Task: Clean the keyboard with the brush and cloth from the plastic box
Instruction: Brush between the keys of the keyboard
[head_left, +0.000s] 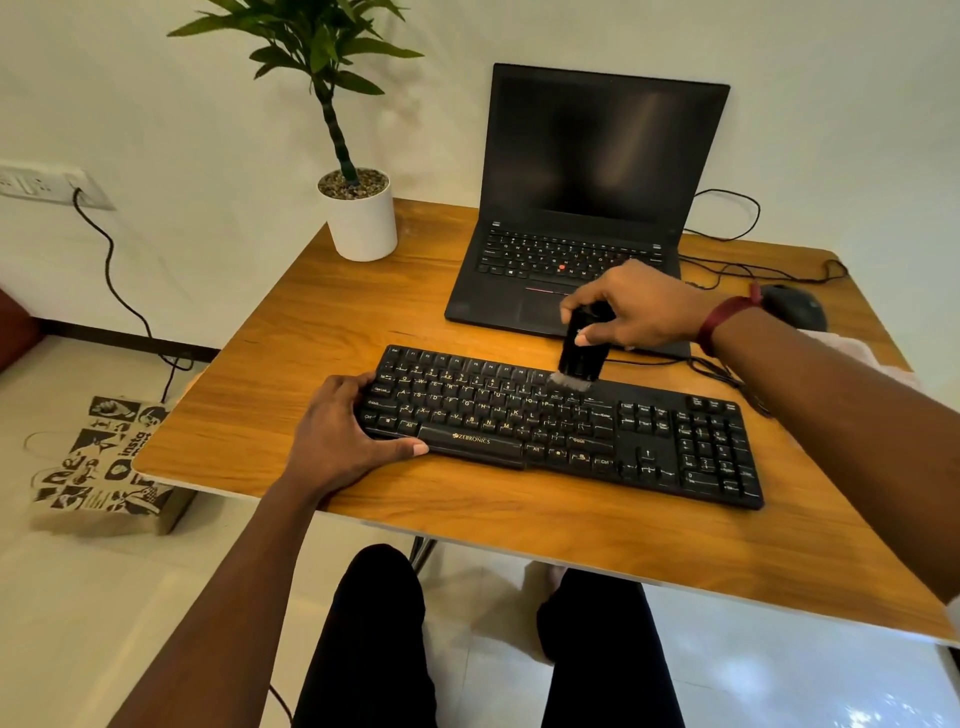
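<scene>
The keyboard (561, 426) lies lengthwise across the table (311, 338), its left end pinned under the spread left hand (343, 431), while the right hand (634, 306) grips the brush (579, 358) upright, bristles touching the top row near mid-length.

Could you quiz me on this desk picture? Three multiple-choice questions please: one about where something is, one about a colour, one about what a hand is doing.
1. Where is the potted plant?
A. far left corner of the table
B. on the floor
C. on the laptop

2. What colour is the keyboard?
A. white
B. black
C. red

3. What is the right hand doing?
A. resting flat
B. typing
C. holding the brush

Answers: 1 A, its white pot stands there. 2 B, case and keys are black. 3 C, bristles touch the top key rows while the left hand steadies the keyboard's end.
</scene>
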